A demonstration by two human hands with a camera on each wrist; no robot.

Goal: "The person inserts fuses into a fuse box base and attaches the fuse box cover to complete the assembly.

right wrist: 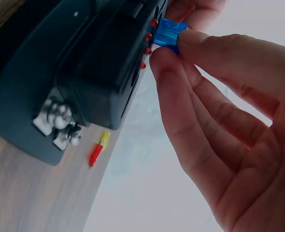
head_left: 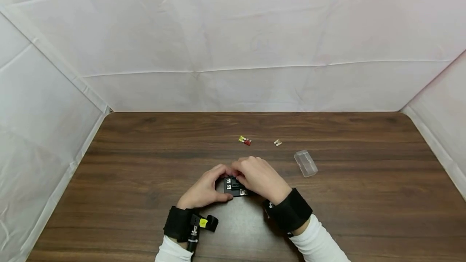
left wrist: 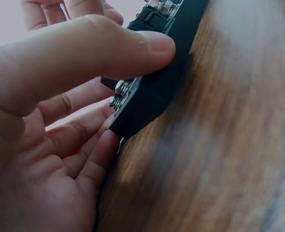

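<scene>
1. Fuse block (head_left: 234, 186): a black plastic block with silver screws, sitting on the wooden table (head_left: 145, 165) near the front edge, between the two hands. In the right wrist view (right wrist: 84, 63) it shows small red tips along one edge.
2. The table is dark brown wood, and white sheeting (head_left: 233, 39) stands around it on three sides.
3. The left hand (head_left: 204, 191) grips the block from its left side. The left wrist view shows the thumb (left wrist: 108, 48) curled over the top of the block (left wrist: 152, 92) and the fingers tucked under its edge, so it is held firmly.
4. The right hand (head_left: 260, 177) lies over the far right part of the block. In its wrist view the thumb and forefinger (right wrist: 190, 96) pinch a small blue fuse (right wrist: 169, 34), pressed right against the block's edge beside the red tips.
5. A clear plastic cover (head_left: 305, 163) lies on the table to the right of the hands, well apart from them.
6. A yellow fuse and a red fuse (head_left: 245, 140) lie touching each other behind the hands; they show again in the right wrist view (right wrist: 97, 149).
7. A pale little fuse (head_left: 278, 142) lies to the right of that pair, near the clear cover.
</scene>
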